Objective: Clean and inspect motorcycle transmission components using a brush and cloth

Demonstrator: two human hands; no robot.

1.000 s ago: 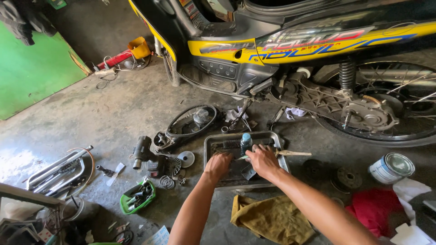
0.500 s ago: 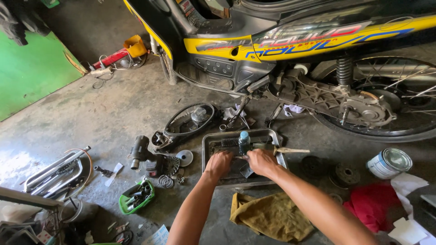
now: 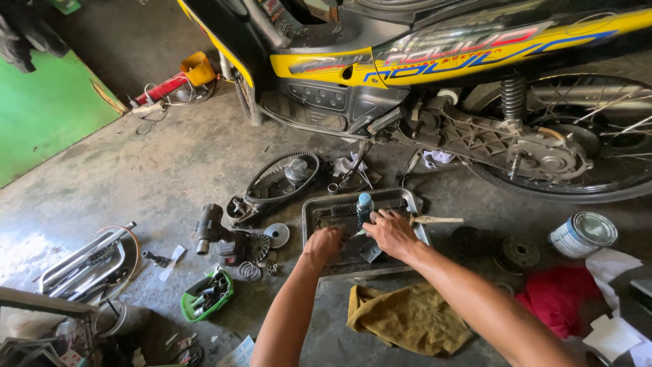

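Motorcycle (image 3: 435, 75) cut off at twelve and three o'clock, small parts under both hands in metal tray (image 3: 407, 198) hidden, green tub (image 3: 204, 302) contents too small to tell

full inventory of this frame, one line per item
motorbike: 1, black and yellow, top, on the floor
metal tray: 1, grey, centre, under both hands
small bottle: 1, blue cap, in the tray
brush: 1, pale handle, over the tray's right edge
drive belt: 1, black, left of the tray
yellow rag: 1, below the tray
red cloth: 1, lower right
tin can: 1, white, right
green tub: 1, holds small parts, lower left
left hand: in the tray, grip unclear
right hand: in the tray, by the bottle
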